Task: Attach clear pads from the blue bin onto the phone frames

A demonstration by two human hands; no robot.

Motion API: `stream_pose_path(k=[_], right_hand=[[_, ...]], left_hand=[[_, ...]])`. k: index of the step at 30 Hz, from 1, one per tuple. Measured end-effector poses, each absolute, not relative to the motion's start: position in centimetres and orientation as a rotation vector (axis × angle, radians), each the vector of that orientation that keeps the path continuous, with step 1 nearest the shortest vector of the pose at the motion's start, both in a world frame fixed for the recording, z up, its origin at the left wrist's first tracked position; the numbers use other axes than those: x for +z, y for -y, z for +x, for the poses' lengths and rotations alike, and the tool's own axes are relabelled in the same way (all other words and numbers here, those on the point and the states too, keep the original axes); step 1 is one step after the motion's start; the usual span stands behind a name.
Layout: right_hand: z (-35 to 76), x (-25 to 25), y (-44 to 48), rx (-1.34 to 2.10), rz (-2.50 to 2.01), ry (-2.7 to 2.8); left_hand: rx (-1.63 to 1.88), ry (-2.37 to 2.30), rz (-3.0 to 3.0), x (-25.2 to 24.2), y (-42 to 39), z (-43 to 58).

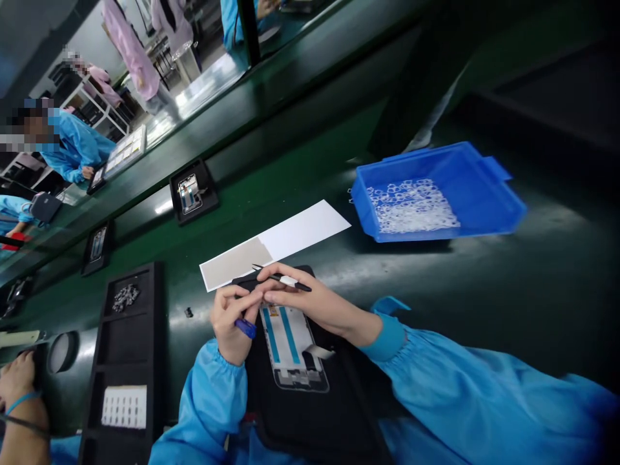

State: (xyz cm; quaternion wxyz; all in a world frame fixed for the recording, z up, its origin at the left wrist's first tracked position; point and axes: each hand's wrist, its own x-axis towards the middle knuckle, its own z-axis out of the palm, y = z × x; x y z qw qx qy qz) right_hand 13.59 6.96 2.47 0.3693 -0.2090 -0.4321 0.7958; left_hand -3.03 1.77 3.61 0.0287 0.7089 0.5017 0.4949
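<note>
A phone body (290, 342) with two blue strips and a loose flex strip at its lower right lies on a black tray (310, 420). Over its top end, the fingertips of both hands meet. My right hand (314, 300) is closed, with black-and-white tweezers (289, 281) lying across its fingers, tips toward the upper left. My left hand (232, 323) is closed in a pinch; whatever lies between its fingertips is too small to make out. A dark blue object (246, 328) sits against its lower fingers.
Beyond the hands lies a white-and-beige card (305, 229). A blue bin (489, 200) of white loop-shaped pieces stands right. A black compartment tray (155, 349) holds small parts at left. Black trays with phone bodies (188, 194) stand farther back. A co-worker's arm (22, 394) is at lower left.
</note>
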Motion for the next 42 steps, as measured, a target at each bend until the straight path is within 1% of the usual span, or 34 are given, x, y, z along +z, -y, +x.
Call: stream_pose_path(k=[3,6,9,12,16,21,26,29,34,37,40,42], right_hand=[[13.5,2.3,-6.9,2.077,-0.547,1.066],[13.5,2.8,-6.7,2.009,-0.574,1.109],[13.7,3.4,-6.6,1.865,-0.604,1.263],[13.7,3.5,-6.4,1.745,-0.591,1.396],[13.4,3.2,-6.2,1.645,-0.563,1.514],[13.2,3.2,-6.0,1.617,-0.528,1.572],[13.3,2.9,-6.2,1.696,-0.526,1.497],[13.3,2.6,-6.4,1.756,-0.494,1.45],[13.4,2.6,-6.5,1.895,-0.585,1.389],[13.5,2.6,-6.7,1.953,-0.625,1.303],[13.5,2.5,-6.8,1.929,-0.647,1.214],[13.5,2.5,-6.8,1.831,-0.663,1.209]], left_hand=[[1.531,-1.562,2.21,3.1,-1.5,-2.9],[1.511,-1.56,2.205,2.8,-1.0,-3.3],[1.714,-1.532,2.049,2.6,-0.7,-3.8],[1.969,-1.518,1.706,2.7,-0.8,-3.8],[2.054,-1.505,1.383,2.9,-0.9,-3.4],[1.88,-1.452,1.449,2.1,-0.2,-3.5],[1.76,-1.507,1.58,2.2,0.1,-3.8],[1.727,-1.451,1.598,2.5,0.0,-3.9],[1.703,-1.381,1.703,3.2,-0.2,-4.2],[1.593,-1.369,1.754,3.8,-0.2,-4.4],[1.502,-1.352,1.69,4.2,-0.2,-4.4],[1.531,-1.325,1.589,4.2,-0.3,-4.2]])
